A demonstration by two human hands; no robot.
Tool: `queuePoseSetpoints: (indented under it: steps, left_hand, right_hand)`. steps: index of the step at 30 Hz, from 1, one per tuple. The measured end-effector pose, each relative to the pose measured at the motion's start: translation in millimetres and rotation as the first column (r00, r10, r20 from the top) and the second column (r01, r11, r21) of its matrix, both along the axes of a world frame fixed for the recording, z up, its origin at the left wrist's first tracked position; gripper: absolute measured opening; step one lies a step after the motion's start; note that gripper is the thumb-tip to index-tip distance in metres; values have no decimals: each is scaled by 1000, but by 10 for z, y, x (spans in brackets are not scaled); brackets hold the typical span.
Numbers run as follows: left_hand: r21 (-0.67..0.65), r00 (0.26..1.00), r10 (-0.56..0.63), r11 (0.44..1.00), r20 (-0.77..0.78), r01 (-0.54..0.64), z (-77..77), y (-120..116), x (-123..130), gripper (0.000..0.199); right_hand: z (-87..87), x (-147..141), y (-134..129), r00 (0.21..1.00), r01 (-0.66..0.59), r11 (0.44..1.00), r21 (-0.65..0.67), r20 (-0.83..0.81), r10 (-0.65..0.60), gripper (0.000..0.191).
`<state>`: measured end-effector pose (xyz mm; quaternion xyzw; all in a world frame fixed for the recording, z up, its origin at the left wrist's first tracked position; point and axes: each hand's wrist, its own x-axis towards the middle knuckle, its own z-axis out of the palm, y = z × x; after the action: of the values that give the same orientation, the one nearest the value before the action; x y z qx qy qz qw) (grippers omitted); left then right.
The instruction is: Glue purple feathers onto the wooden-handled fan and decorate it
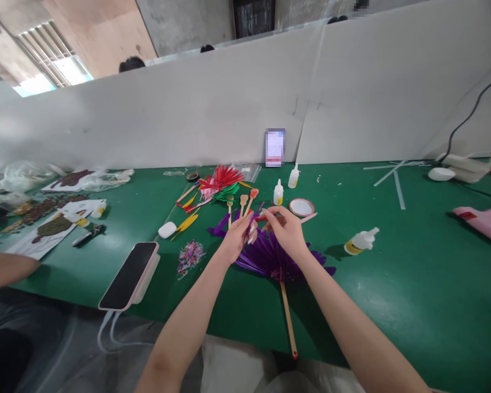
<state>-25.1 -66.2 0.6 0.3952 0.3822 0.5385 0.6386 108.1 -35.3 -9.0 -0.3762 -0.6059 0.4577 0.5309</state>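
My left hand (238,240) is closed, a thin purple strip (261,207) poking up from its fingers. Close by, my right hand (286,226) has its thumb and fingertips pinched together; whatever they hold is too small to make out. Both hands are above a purple feather-like fan (253,259), whose wooden handle (288,322) points toward me over the table. Just beyond the hands are wooden sticks with small shaped heads (244,201). A white round lid (301,207) with a red rim lies by my right hand.
Glue bottles (360,242) stand to the right and behind the hands. Red and green feathery pieces (223,183), yellow feathers (186,222) and confetti-like bits (190,256) lie left. A phone (131,275) with cables is nearer. A pink glue gun (480,221) lies far right; another person's arm (8,271) shows left.
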Motion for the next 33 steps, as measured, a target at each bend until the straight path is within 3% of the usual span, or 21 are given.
queuePoseSetpoints:
  steps: [13, 22, 27, 33]
  left_hand:
    - [-72, 965, -232, 968, 123, 242, 35, -57, -33, 30]
    - [-116, 951, -249, 955, 184, 272, 43, -66, -47, 26]
    - [-135, 962, -239, 957, 133, 256, 40, -55, -36, 26]
    - [-39, 983, -180, 983, -32, 179, -13, -39, 8, 32]
  right_hand:
    - [99, 24, -36, 999, -35, 999, 5, -5, 35, 23]
    - [158, 39, -50, 999, -36, 999, -31, -17, 35, 25]
    - [179, 44, -53, 999, -40, 997, -64, -13, 39, 28]
    - [161, 47, -31, 999, -34, 995, -92, -45, 30, 28]
